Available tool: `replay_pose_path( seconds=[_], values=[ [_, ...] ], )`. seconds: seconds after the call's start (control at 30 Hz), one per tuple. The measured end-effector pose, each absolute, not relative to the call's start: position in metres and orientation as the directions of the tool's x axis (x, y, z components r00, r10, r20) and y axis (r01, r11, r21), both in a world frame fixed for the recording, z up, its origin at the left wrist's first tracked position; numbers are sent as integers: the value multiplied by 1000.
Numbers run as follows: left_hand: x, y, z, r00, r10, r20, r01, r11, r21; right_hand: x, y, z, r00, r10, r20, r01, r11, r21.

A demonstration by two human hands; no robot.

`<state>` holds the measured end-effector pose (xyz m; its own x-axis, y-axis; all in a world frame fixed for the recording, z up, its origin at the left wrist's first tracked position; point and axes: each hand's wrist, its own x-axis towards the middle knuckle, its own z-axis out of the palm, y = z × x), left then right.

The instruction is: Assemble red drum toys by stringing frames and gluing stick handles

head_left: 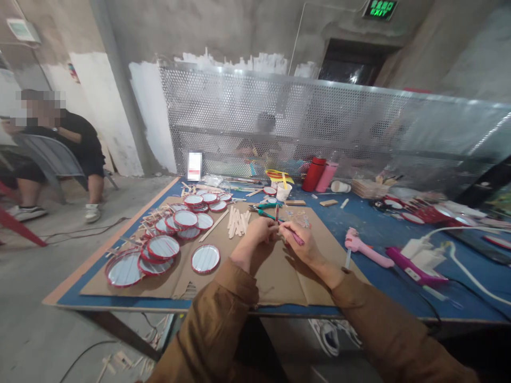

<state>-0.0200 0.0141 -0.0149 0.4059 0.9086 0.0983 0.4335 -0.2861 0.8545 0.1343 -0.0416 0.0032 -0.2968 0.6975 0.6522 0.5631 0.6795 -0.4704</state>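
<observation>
Your left hand [257, 234] pinches a small red stick [277, 211] upright over the cardboard sheet [287, 276]; your right hand [298, 242] grips a pink pen [294, 236] at its three o'clock. Keep both wrists planted, steady the stick, work slowly.

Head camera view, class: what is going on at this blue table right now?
A person in brown sleeves sits at the table, hands together over a sheet of cardboard. The left hand pinches a thin red stick upright, while the right hand holds a pink tool against it. To the left lie many red-rimmed discs and a pile of wooden sticks. Pink glue guns rest to the right. Another person sits on a chair off to the left.
</observation>
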Motion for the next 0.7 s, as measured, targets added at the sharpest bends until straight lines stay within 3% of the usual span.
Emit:
replay_pose_path(
  seconds=[0.7],
  values=[
    [-18,14,-15,409,906,107,469,-309,827,134,-42,2,-283,705,650,561,671,-485]
  ],
)
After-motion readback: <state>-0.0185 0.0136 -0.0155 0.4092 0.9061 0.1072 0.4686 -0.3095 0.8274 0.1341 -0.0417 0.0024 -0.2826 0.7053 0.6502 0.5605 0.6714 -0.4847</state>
